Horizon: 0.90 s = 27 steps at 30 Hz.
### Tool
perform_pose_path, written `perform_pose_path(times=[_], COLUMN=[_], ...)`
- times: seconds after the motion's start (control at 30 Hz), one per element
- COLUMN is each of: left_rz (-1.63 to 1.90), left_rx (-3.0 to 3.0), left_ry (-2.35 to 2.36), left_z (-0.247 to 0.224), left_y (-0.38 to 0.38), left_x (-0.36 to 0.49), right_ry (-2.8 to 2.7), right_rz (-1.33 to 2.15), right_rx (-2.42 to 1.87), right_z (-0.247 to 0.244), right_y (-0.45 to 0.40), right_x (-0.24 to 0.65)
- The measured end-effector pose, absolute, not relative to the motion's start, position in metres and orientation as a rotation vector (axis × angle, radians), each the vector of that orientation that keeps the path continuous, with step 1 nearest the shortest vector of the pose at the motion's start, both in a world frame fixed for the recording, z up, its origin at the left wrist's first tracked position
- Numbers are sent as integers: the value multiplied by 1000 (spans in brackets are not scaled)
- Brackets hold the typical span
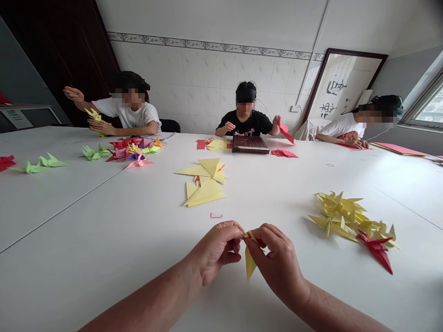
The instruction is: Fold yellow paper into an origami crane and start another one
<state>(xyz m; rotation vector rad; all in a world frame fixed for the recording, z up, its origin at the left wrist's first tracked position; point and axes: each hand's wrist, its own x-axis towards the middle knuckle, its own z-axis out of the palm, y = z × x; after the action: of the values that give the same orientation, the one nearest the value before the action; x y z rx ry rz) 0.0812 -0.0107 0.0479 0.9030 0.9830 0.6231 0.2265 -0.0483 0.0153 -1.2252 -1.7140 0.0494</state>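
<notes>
A folded yellow paper piece (250,263) sits between the person's two hands, just above the white table (104,281), its long point hanging down. Most of its upper part is hidden behind the fingers, so its exact form is hard to make out. A dark red scrap (261,243) shows behind the right hand, but it is too covered to name.

The left hand (214,251) pinches the paper's top from one side between thumb and forefinger, its other fingers curled in. The right hand (277,263) closes in from the other side, its fingers bent and pressed together over the fold. The two hands nearly touch, with only the paper between them.

Just ahead of the paper lies a small red paper strip (216,215). Farther ahead is a heap of yellow paper cranes (204,182), overlapped too much to count. To its right is a larger yellow crane pile (346,214), also uncountable, with one red paper crane (375,249) at its edge.

Well ahead and left sits a mixed pile of coloured cranes (133,152), with green cranes (93,152) beyond it. Straight ahead, across the table, is one dark wooden board (250,144). Three co-workers (245,115) sit along the far side, one hand (277,121) there holding red paper.
</notes>
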Motion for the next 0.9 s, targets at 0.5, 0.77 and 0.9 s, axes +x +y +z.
perform_pose_path(times=[0.5,0.77,0.9], left_rz=[670,1020,1094], left_rx=[1110,1942,2060], left_ry=[956,864,747], left_z=[43,36,33], left_y=[-8,-4,-3], left_x=[80,79,74], right_ry=[-1569,-1340,-1292], right_rz=[360,686,819], right_rx=[-1367,-1352,-1286], right_z=[19,29,34], right_y=[-47,-47,-50], right_x=[226,226,226])
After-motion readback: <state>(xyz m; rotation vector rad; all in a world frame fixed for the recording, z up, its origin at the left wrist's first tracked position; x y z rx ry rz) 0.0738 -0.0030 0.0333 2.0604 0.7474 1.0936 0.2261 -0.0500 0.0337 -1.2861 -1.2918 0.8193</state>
